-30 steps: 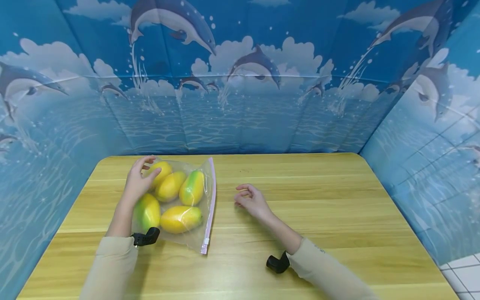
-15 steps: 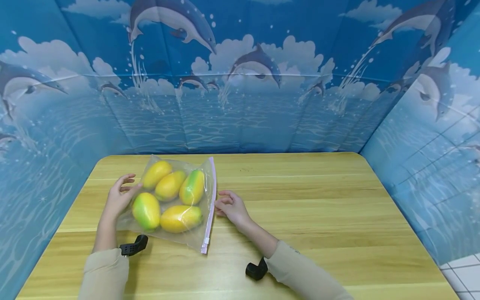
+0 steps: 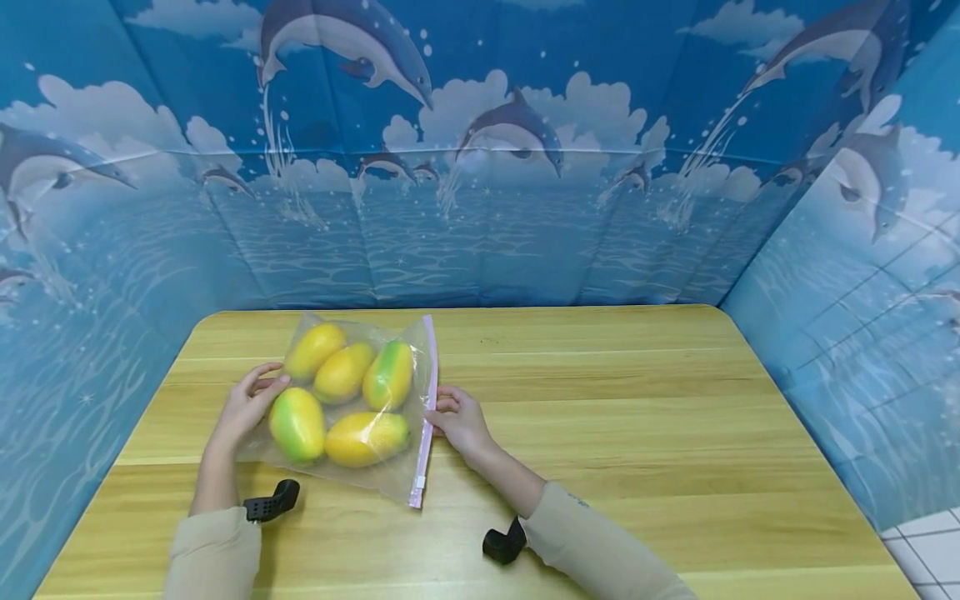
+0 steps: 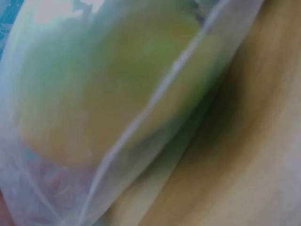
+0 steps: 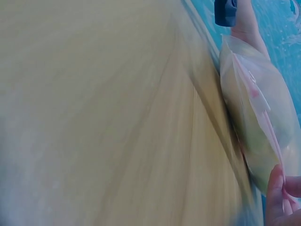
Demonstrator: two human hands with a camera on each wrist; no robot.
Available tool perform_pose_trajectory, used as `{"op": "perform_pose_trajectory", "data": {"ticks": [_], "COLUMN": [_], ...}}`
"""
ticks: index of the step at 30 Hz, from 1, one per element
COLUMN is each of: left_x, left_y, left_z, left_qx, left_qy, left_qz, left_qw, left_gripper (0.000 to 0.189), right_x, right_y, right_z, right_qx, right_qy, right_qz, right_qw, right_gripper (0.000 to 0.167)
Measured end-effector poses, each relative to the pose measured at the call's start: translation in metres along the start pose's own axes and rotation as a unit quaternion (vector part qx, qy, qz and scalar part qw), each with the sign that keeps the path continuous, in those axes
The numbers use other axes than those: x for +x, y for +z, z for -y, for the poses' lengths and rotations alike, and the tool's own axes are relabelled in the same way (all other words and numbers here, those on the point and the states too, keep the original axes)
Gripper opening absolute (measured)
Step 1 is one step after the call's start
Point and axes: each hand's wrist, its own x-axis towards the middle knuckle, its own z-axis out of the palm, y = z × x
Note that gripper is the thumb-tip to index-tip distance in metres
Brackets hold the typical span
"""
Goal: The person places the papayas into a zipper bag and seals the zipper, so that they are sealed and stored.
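A clear zip bag [image 3: 352, 479] with a pale purple zip strip lies flat on the table, holding several yellow-green mangoes [image 3: 367, 438]. My left hand [image 3: 243, 408] grips the bag's left side, thumb on top close to a green-tinged mango [image 3: 297, 425]; its other fingers are partly hidden. On the opposite side my right hand [image 3: 462, 427] pinches the zip strip between thumb and fingers. The right wrist view shows the thumb and a fingertip on the strip [image 5: 268, 125], with the slider farther along. The left wrist view is filled by a blurred mango [image 4: 108, 94] behind the plastic.
The wooden table [image 3: 637, 417] extends to the right of the bag. A blue dolphin-print curtain [image 3: 480, 233] stands along the back and both sides. Black camera mounts [image 3: 504, 542] stick out from both wrists.
My left hand has moved from over the upper mango down to the bag's left side. The right hand has come left and taken hold of the zip strip. The bag has shifted slightly right.
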Motion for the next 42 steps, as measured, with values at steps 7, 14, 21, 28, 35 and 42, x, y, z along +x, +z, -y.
{"op": "perform_pose_trajectory", "data": {"ticks": [7,14,21,28,35,42], "left_x": [-0.004,-0.012,-0.02,-0.028,-0.034,-0.045], "left_y": [0.014,0.031,0.051,0.075,0.103,0.125], "left_z": [-0.002,-0.01,-0.018,-0.03,-0.041,-0.065], "left_qx": [-0.015,-0.041,-0.072,-0.09,-0.116,-0.144], "left_qy": [0.018,0.016,0.01,0.014,0.004,-0.01], "left_qz": [-0.006,0.003,0.025,0.038,0.032,0.024], "left_qw": [0.9997,0.999,0.9971,0.9951,0.9927,0.9893], "left_gripper": [0.06,0.057,0.056,0.054,0.051,0.05], "right_x": [-0.001,-0.005,-0.009,-0.016,-0.024,-0.029], "right_y": [-0.015,-0.041,-0.071,-0.104,-0.133,-0.162], "right_z": [0.0,0.001,0.001,0.004,0.008,0.01], "right_qx": [0.002,-0.01,-0.028,-0.041,-0.057,-0.055], "right_qy": [0.004,0.011,0.02,0.042,0.054,0.061], "right_qz": [-0.002,-0.005,-0.013,-0.004,-0.001,0.016], "right_qw": [1.0,0.9999,0.9993,0.9983,0.9969,0.9965], "right_gripper": [0.043,0.043,0.042,0.044,0.046,0.048]}}
